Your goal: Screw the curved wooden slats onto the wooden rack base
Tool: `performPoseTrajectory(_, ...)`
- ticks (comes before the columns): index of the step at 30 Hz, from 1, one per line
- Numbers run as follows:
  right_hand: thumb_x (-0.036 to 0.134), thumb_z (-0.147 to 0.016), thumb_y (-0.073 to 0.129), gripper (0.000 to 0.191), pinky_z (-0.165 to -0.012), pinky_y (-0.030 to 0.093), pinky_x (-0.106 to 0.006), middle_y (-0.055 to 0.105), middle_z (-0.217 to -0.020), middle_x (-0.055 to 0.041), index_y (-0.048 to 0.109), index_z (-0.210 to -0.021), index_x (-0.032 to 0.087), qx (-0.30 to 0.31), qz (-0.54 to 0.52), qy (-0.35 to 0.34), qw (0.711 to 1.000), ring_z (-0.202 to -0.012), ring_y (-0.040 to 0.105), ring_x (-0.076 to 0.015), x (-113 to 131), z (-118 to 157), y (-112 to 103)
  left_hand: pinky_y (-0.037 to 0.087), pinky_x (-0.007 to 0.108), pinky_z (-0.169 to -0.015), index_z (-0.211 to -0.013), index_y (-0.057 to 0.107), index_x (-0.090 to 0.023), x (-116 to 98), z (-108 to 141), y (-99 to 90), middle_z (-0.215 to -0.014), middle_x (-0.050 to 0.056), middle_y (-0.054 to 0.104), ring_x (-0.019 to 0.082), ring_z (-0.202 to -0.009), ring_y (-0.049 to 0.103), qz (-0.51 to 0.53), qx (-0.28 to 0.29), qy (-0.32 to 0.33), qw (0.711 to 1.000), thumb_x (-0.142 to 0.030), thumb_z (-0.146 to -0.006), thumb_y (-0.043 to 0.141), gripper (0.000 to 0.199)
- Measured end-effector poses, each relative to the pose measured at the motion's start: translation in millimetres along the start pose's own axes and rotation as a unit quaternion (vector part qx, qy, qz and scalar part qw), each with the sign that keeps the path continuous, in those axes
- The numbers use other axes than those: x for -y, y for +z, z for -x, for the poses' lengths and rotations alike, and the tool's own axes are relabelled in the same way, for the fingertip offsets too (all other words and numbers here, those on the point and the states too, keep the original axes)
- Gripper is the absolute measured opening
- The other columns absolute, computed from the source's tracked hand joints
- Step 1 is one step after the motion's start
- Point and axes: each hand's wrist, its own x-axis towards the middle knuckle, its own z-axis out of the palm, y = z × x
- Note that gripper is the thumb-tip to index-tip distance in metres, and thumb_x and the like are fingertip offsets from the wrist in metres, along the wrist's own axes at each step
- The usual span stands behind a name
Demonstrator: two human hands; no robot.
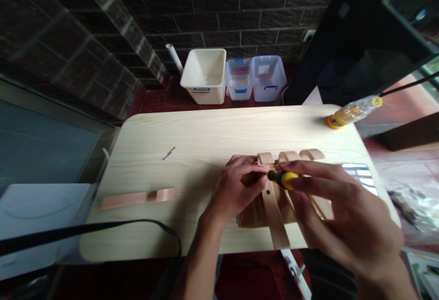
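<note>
My right hand (329, 199) is closed around a yellow and black screwdriver (286, 179), which points left. The fingers of my left hand (236, 181) are pinched together at the screwdriver's tip; what they hold there is too small to make out. Both hands are over a wooden piece with curved slats (276, 217). One slat has a dark hole and reaches to the table's front edge. Curved slat ends (311, 154) show beyond my right fingers. Part of the wooden piece is hidden by my hands.
On the wooden table (206, 131) lie a loose wooden strip (137, 198), thin dark metal pieces (168, 153) and a phone-like object (360, 176). A yellow-capped clear container (353, 111) is at the back right. Bins (207, 69) stand behind; a black strap (85, 229) crosses the front left.
</note>
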Motion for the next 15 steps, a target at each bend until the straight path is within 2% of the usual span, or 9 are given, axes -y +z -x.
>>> performPoseTrajectory(5, 0.005, -0.096, 0.077, 0.044, -0.105, 0.07, -0.03, 0.078, -0.141, -0.0059, 0.072, -0.134, 0.026, 0.006, 0.021, 0.006, 1.0, -0.123, 0.081, -0.0217, 1.6, -0.1, -2.2, 0.06, 0.044, -0.108, -0.102, 0.087, -0.028, 0.2, -0.1, 0.4, -0.116, 0.005, 0.085, 0.026, -0.118, 0.074, -0.005, 0.002, 0.0, 1.0, -0.022, -0.095, 0.08, 0.012)
performPoseTrajectory(8, 0.003, -0.093, 0.079, 0.047, -0.107, 0.069, -0.029, 0.077, -0.142, -0.0062, 0.072, -0.135, 0.025, -0.004, 0.001, 0.008, 1.0, -0.125, 0.08, -0.0217, 1.9, 0.6, -0.3, 0.06, 0.044, -0.108, -0.102, 0.087, -0.028, -0.8, -0.3, -0.2, -0.115, 0.004, 0.086, 0.026, -0.118, 0.074, -0.009, 0.001, 0.007, 1.0, -0.022, -0.095, 0.079, 0.012)
performPoseTrajectory(11, 0.0, -0.092, 0.079, 0.052, -0.11, 0.068, -0.033, 0.077, -0.144, -0.0067, 0.072, -0.137, 0.026, -0.011, -0.024, 0.017, 0.999, -0.128, 0.08, -0.0242, 1.1, 1.1, 1.5, 0.059, 0.044, -0.109, -0.101, 0.087, -0.027, -1.9, -0.7, -0.6, -0.113, 0.004, 0.086, 0.026, -0.117, 0.074, -0.014, 0.003, 0.005, 1.0, -0.022, -0.096, 0.078, 0.011)
performPoseTrajectory(15, 0.001, -0.092, 0.079, 0.051, -0.108, 0.069, -0.035, 0.079, -0.141, -0.0058, 0.072, -0.136, 0.028, -0.014, -0.026, 0.026, 0.999, -0.124, 0.082, -0.0242, -0.5, 0.4, 0.1, 0.06, 0.044, -0.107, -0.1, 0.087, -0.028, -1.8, -1.0, -0.5, -0.115, 0.004, 0.086, 0.026, -0.118, 0.075, -0.006, 0.001, 0.001, 1.0, -0.023, -0.096, 0.079, 0.01)
